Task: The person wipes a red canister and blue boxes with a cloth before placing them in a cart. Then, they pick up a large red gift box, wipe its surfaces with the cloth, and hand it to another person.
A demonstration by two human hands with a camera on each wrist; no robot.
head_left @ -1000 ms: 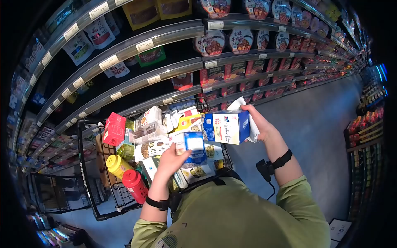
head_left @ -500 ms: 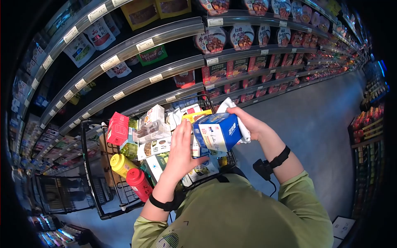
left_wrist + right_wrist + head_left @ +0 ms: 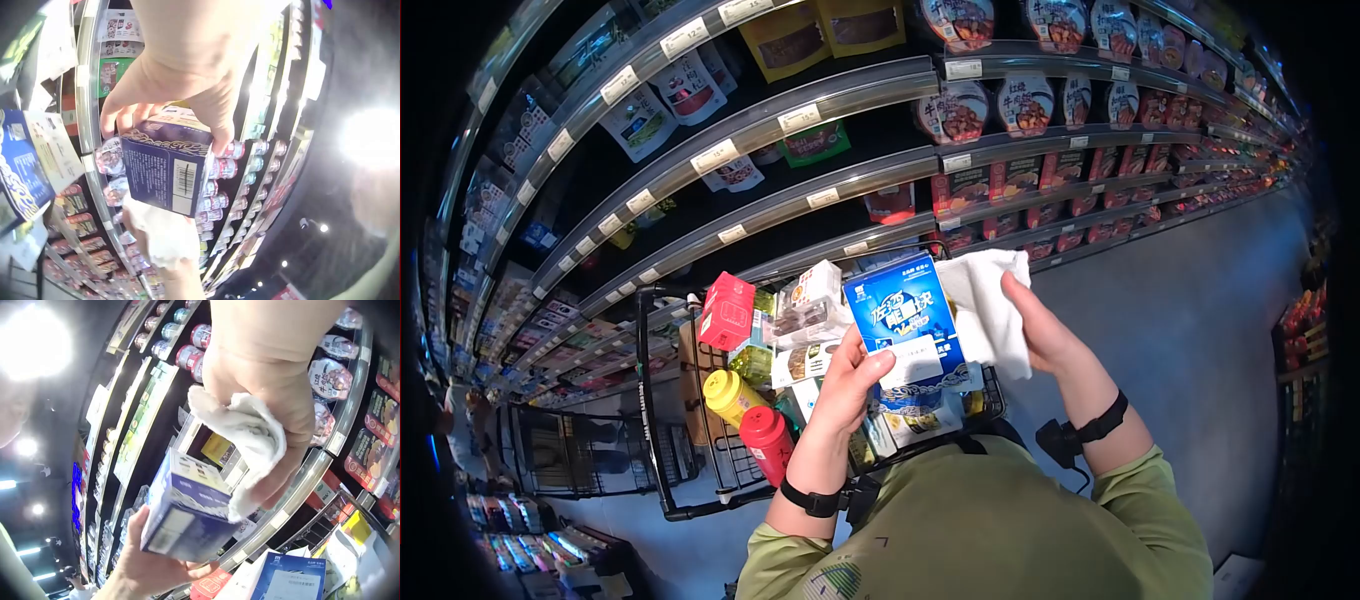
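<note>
Head view: the left hand (image 3: 850, 392) grips a blue carton (image 3: 908, 318), its thumb lying across the front face and its other fingers round the side edge. In the left wrist view that hand is spread only as wide as the carton, fingers on one side and thumb on the other. The carton is above the shopping cart (image 3: 662, 440), tilted, with its printed front turned up toward the head camera.

The right hand (image 3: 1048, 338) holds a crumpled white cloth (image 3: 988, 305), fingers curled round it in the right wrist view; there the cloth meets the carton's edge.

In the cart, a second blue box (image 3: 289, 576) lies among white packets, partly covered in the head view by the held carton, which also blocks sight of the goods behind it. A red box (image 3: 727, 312) stands beside a clear plastic tub (image 3: 812, 312), and near them lean a yellow canister (image 3: 733, 396) and a red canister (image 3: 766, 442). Beyond the cart, shelves (image 3: 840, 103) carry pouches and round bowl packs (image 3: 1025, 103).
</note>
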